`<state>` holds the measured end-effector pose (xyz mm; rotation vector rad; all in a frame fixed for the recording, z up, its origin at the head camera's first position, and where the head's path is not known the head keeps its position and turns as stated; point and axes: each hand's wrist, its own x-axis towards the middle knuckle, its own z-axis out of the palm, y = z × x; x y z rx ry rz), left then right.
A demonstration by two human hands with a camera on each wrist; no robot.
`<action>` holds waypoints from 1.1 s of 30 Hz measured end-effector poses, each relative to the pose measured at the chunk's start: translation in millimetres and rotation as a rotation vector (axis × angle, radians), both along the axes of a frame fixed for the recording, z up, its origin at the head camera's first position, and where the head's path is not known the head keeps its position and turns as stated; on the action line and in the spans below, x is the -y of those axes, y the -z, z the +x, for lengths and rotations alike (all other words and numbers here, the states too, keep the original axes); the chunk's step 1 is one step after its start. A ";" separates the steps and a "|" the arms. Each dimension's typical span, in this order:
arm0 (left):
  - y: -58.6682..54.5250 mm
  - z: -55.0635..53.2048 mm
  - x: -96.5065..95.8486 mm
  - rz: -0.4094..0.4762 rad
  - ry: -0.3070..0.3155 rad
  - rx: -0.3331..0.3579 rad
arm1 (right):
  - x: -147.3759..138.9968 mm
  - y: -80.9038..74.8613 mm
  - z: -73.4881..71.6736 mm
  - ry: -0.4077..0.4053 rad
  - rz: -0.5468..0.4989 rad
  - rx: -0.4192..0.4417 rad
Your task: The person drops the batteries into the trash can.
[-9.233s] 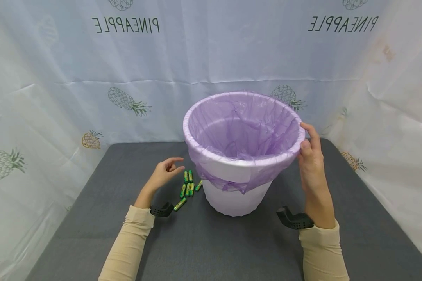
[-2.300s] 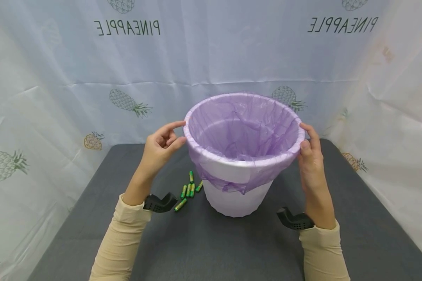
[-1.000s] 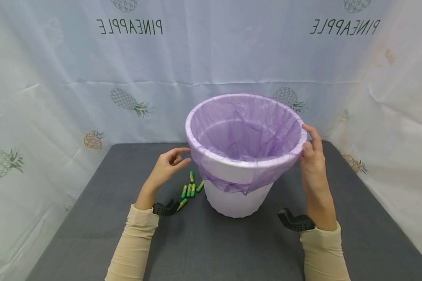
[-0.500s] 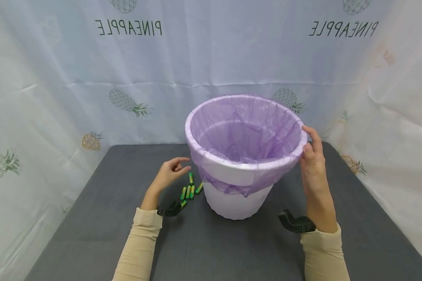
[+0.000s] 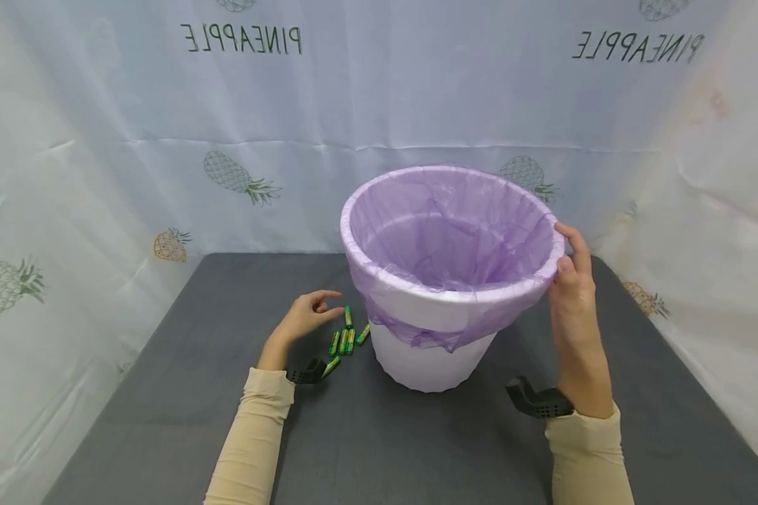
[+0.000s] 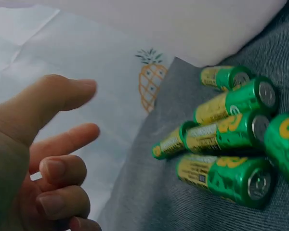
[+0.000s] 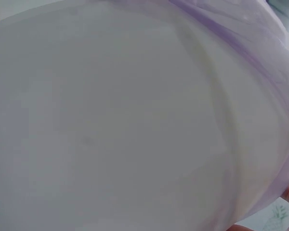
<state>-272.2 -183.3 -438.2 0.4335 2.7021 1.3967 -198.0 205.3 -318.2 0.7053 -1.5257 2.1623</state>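
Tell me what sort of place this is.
Probably a makeshift recording booth, though I can't be certain: pineapple-print curtains hang around the dark table on three sides, and the two black wrist devices could be cameras.

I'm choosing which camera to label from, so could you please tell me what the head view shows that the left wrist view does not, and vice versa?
Only the head view shows the right hand holding the bin's rim. Only the left wrist view shows the flat metal ends of the green batteries. Both show six batteries, the left hand and the pineapple curtain.
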 end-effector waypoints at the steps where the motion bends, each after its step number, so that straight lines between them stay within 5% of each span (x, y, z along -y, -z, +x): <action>1: 1.4 -0.2 1.1 -0.009 0.001 0.012 | 0.5 -0.6 -1.9 0.007 0.005 0.014; 13: 8.2 -9.2 -3.0 -0.146 0.014 0.023 | -0.6 -5.4 -20.3 -0.046 -0.062 0.001; 20: 14.7 -11.5 -9.2 -0.183 0.056 0.042 | -1.2 -2.9 -16.5 -0.038 -0.054 -0.007; 33: 21.6 -9.8 -14.3 -0.201 0.018 0.040 | 0.1 1.7 -18.0 0.031 -0.030 0.073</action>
